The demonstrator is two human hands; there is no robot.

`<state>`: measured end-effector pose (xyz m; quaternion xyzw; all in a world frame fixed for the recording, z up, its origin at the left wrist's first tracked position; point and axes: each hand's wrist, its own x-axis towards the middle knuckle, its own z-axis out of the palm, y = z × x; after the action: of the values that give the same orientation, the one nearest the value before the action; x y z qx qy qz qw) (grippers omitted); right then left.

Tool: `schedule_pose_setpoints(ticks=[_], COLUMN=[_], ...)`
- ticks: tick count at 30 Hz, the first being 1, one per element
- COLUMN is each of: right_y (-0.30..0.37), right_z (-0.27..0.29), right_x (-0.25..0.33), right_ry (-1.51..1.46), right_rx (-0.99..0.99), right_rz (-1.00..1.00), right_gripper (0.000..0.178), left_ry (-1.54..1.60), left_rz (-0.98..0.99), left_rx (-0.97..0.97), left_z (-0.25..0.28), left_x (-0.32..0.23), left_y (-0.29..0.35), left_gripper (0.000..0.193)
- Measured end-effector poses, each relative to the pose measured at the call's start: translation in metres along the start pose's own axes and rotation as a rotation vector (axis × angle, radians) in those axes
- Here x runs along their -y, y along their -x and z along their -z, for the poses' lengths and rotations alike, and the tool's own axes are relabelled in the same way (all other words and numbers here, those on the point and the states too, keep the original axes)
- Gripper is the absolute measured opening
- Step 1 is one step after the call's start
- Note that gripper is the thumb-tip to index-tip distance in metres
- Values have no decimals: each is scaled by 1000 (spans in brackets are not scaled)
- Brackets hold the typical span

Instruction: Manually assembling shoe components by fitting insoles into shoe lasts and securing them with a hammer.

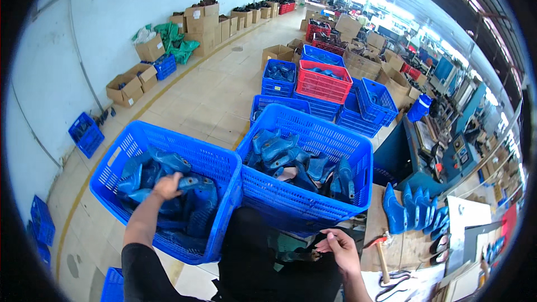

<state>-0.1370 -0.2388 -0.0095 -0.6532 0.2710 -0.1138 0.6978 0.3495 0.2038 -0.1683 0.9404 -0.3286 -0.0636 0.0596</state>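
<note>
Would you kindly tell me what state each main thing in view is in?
Left hand: touching blue lasts; grip unclear
Right hand: loosely open, nothing visibly held
Left front crate: open-topped, partly filled
Right front crate: open-topped, partly filled
Hammer: lying on the bench
Bench lasts: lined up in a row
Red crate: stacked on a blue crate
</note>
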Motion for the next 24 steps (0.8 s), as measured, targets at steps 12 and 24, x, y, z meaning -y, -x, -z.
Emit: schedule_pose_setpoints(ticks=[12, 24], right_y=[27, 64], right_z=[-55, -20], right_x=[34, 13], right_ry=[291, 80], right_rx=[257, 292], right_rz=[300, 359], right_gripper=[23, 52], left_ry=[229, 1718], left_rz=[37, 51], left_rx=[108, -298], left_z=[-4, 166], left_x=[-59, -232], left_y=[5, 113], left_gripper=[48, 56])
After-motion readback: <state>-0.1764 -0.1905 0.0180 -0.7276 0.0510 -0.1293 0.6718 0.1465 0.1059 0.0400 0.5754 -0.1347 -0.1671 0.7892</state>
